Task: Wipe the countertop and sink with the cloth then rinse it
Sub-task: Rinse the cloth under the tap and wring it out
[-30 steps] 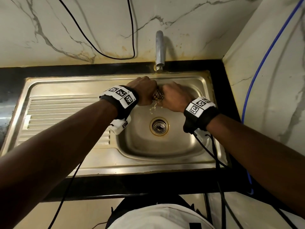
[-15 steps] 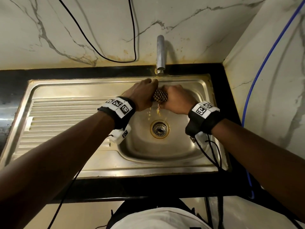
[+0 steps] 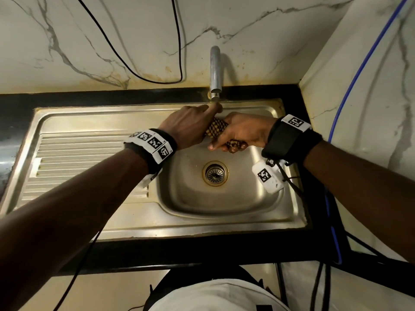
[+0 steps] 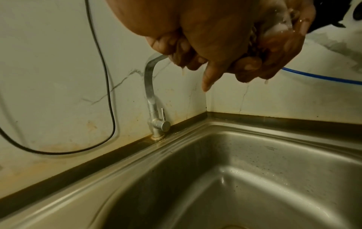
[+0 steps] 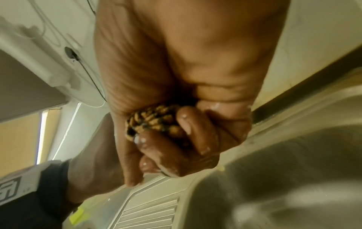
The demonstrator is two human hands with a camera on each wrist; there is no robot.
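A brown-and-tan checked cloth (image 3: 216,129) is bunched and twisted between both hands above the steel sink (image 3: 224,194), just below the tap spout (image 3: 215,70). My left hand (image 3: 190,127) grips its left end, knuckles up. My right hand (image 3: 241,135) grips the right end with the wrist rolled, wet fingers curled round the cloth (image 5: 156,122). In the left wrist view both wet hands (image 4: 225,51) are clenched together, with drops hanging from the fingers. No water stream shows from the tap (image 4: 154,111).
A ribbed draining board (image 3: 85,160) lies left of the basin, and the drain (image 3: 215,173) sits at its centre. Black countertop (image 3: 157,250) frames the sink. Marble walls stand behind and to the right, with a black cable (image 3: 143,75) and a blue hose (image 3: 350,90).
Both hands have twisted the cloth: the right wrist rolled so its fingers face down and towards me. The dripping seen earlier under the cloth has stopped. The hands rose slightly towards the spout.
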